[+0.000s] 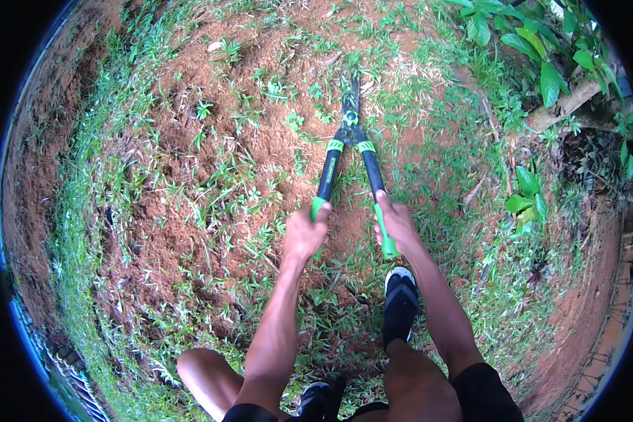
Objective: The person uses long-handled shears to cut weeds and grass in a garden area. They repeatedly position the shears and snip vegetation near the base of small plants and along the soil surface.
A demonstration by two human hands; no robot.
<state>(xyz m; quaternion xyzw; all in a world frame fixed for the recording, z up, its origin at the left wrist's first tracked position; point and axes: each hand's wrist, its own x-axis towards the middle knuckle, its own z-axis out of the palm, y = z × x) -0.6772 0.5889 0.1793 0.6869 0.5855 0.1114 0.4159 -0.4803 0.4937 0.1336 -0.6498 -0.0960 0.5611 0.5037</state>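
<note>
A pair of hedge shears (351, 134) with black and green handles points away from me, low over the grassy soil. My left hand (307, 230) is wrapped around the left handle's green grip. Around the right handle's green grip closes my right hand (395, 221), its thumb lying along the shaft. The handles stand a little apart in a narrow V. Dark blades (351, 92) lie nearly together, with grass (352, 59) about their tips. Whether the blades touch the ground, I cannot tell.
Reddish soil (158, 227) with patchy grass surrounds me. My shoe (401, 300) stands just below the right handle. Leafy branches (549, 82) and a thick woody stem (564, 108) rise at the upper right. A small broad-leaved plant (528, 198) grows below them.
</note>
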